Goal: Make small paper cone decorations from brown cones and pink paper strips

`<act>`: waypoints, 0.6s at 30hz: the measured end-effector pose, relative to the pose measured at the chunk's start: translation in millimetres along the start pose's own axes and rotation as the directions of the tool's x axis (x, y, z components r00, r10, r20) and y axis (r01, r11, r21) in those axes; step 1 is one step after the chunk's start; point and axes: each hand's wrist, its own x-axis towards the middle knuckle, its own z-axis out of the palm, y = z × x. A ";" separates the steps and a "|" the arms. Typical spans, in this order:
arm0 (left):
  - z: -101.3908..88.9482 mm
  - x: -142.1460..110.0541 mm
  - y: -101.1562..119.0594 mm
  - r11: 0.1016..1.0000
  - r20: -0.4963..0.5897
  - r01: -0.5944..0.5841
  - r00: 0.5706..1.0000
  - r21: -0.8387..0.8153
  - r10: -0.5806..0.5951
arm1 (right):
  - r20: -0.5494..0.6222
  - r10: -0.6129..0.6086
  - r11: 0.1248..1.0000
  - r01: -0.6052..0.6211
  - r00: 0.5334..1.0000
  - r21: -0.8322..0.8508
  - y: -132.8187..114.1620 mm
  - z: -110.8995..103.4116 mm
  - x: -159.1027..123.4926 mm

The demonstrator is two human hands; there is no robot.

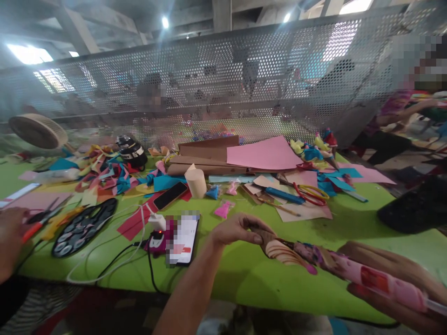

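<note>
My left hand (pixel 237 230) is closed in a pinch on a small brown and tan layered paper piece (pixel 281 251), held just above the green table (pixel 244 274). My right hand (pixel 391 270) is wrapped round a pink glue gun (pixel 377 281) whose patterned front end points left and meets the paper piece. A phone (pixel 183 239) lies face up just left of my left wrist, beside a white charger (pixel 158 221) with cables.
Another person's hand (pixel 9 242) at the left edge holds orange-handled scissors (pixel 40 221). Paper scraps, pink sheets (pixel 261 153), brown card, a paper cylinder (pixel 196 182), a second phone (pixel 170 195), red and yellow rings (pixel 310 193) and a dark palette (pixel 84 225) cover the table. A perforated metal screen stands behind.
</note>
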 end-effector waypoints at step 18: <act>0.3 0.8 1.4 1.000 0.011 0.017 1.000 -0.026 -0.016 | 0.036 -0.178 0.969 0.168 0.983 0.181 -2.1 1.2 10.6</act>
